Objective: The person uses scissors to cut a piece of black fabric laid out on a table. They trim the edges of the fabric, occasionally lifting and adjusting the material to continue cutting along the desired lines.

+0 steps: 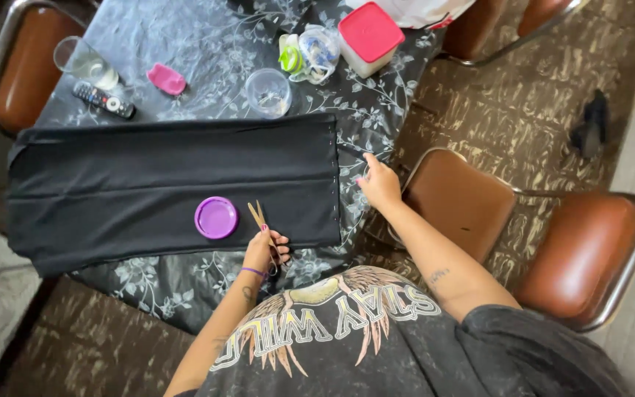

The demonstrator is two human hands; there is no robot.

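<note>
The black cloth [148,180] is lying flat on the tabletop [185,44], its long axis running left to right in front of you. Its pinned right edge is stopping short of the tabletop's right side. A round purple lid [216,217] is resting on the cloth near its near edge.

Just right of the lid, you are holding the scissors [259,217] in your left hand [264,251]. That forearm is reaching straight out from your body, with the wrist over the cloth's near edge. Your fingers [281,239] are curling closed through the handles. The gold blades are lying over the cloth, slightly parted, with their tips pointing away from you and a touch to the left. Their long axis is crossing the cloth's short way.

Farther right, your right hand [380,184] is stretching out on a bent arm, hovering or resting just beside the cloth's right edge, above a brown chair seat [457,202]. Its forefinger is pointing away from you and the other fingers are loosely bent. I cannot tell whether they are pinching anything.
</note>
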